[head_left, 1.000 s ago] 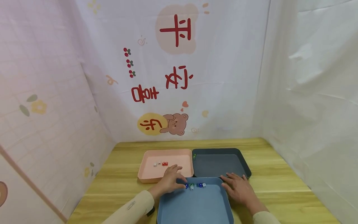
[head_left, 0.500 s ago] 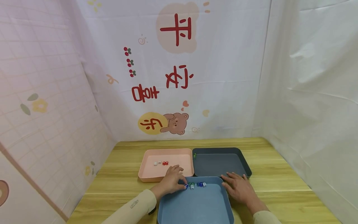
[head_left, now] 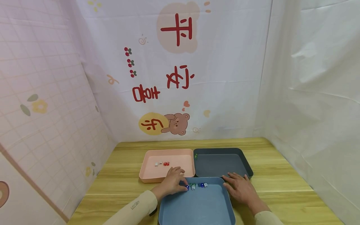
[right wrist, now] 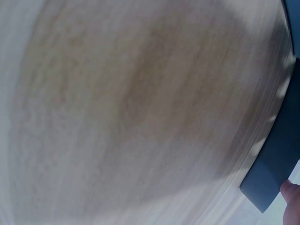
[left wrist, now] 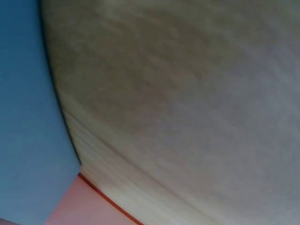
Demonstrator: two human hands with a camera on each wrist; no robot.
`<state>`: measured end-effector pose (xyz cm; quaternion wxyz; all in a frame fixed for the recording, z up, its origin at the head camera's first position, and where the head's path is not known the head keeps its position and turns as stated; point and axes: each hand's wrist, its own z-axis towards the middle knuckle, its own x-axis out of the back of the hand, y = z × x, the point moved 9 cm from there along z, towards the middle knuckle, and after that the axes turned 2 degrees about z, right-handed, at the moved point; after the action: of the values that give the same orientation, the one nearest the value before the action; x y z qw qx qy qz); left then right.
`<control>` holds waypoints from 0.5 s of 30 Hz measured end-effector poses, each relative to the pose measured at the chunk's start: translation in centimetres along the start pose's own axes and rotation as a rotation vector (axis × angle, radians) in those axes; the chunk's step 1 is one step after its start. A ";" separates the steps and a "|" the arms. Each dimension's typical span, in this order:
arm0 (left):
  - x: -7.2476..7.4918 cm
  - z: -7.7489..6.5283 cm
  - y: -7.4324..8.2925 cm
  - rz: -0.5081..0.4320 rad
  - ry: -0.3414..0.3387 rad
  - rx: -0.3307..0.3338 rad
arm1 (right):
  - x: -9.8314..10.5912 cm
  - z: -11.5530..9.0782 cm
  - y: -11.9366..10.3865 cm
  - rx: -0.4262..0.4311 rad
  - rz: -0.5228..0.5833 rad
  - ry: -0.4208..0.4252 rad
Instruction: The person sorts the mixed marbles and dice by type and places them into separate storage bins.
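Observation:
My left hand [head_left: 171,182] reaches over the far left corner of the blue tray [head_left: 197,206], its thumb and forefinger pinching a blue die [head_left: 187,187]. Just right of it in the tray lie a green die [head_left: 192,184] and a white die [head_left: 193,187]. Farther right are a blue die [head_left: 202,185] and another white die [head_left: 205,185]. My right hand [head_left: 242,189] lies with extended fingers at the blue tray's far right corner, fingertips by the near edge of the dark tray. Neither wrist view shows the dice.
Behind on the left, a pink tray [head_left: 180,155] holds white dice [head_left: 156,164] and red dice [head_left: 166,163]. Beside it, a dark grey tray [head_left: 222,164] has green dice [head_left: 196,156] in its left corner. All stand on a wood-grain table [head_left: 287,190] enclosed by printed cloth [head_left: 225,78].
My left thumb and forefinger have closed onto the blue die at the left end of the row. The right hand has stayed put.

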<state>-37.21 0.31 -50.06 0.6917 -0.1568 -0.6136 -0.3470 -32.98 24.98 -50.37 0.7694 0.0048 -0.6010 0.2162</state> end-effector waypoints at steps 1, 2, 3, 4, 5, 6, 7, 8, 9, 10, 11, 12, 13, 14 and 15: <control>0.0 0.0 0.0 -0.007 0.001 0.003 | 0.0 0.0 0.0 0.000 -0.002 0.000; 0.0 0.0 0.0 -0.017 0.005 0.005 | -0.1 0.0 0.1 0.000 -0.004 0.000; 0.1 0.0 -0.1 -0.028 0.008 0.007 | -0.1 0.0 0.1 0.000 -0.004 0.000; 0.1 0.0 -0.1 -0.037 0.014 0.009 | -0.1 0.0 0.1 0.000 -0.005 0.000; 0.2 0.0 -0.1 -0.050 0.021 0.011 | -0.2 0.0 0.1 0.000 -0.004 0.000; 0.4 0.0 -0.1 -0.060 0.030 0.010 | -0.2 0.0 0.2 0.001 -0.004 0.000; 0.6 0.0 -0.1 -0.074 0.039 0.011 | -0.2 0.0 0.2 0.001 -0.005 0.001; 0.8 0.1 -0.1 -0.085 0.048 0.008 | -0.2 0.0 0.2 0.001 -0.003 0.002; 1.0 0.1 -0.2 -0.097 0.053 0.010 | -0.2 0.0 0.2 0.001 -0.002 0.002; 1.3 0.1 -0.2 -0.105 0.059 0.010 | -0.2 0.0 0.2 0.002 -0.003 0.002; 1.5 0.2 -0.3 -0.117 0.063 0.012 | -0.2 0.0 0.2 0.002 -0.003 0.002; 1.7 0.2 -0.4 -0.124 0.066 0.016 | -0.2 0.0 0.2 0.001 -0.004 0.001; 1.8 0.3 -0.5 -0.131 0.067 0.021 | -0.2 0.0 0.2 0.001 -0.004 0.001; 2.0 0.4 -0.6 -0.134 0.071 0.025 | -0.3 0.1 0.2 0.000 -0.004 -0.001; 2.1 0.4 -0.8 -0.140 0.072 0.034 | -0.3 0.1 0.2 0.000 -0.005 -0.002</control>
<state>-38.03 -0.60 -48.15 0.6901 -0.0892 -0.6036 -0.3893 -33.17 25.11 -50.65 0.7693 0.0065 -0.6018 0.2146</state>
